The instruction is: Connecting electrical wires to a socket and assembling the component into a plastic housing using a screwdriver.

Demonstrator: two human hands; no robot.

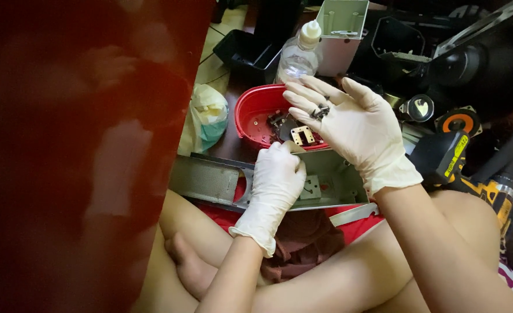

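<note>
Here right hand [349, 124] cups screws [320, 110] over red tray [250, 110]

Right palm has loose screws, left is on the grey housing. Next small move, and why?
Probably tip the right hand over the red tray and drop the screws in. They lie loose on the open gloved palm, right above the tray, which already holds small parts. The left hand pins the grey housing, so it looks steady.
</note>
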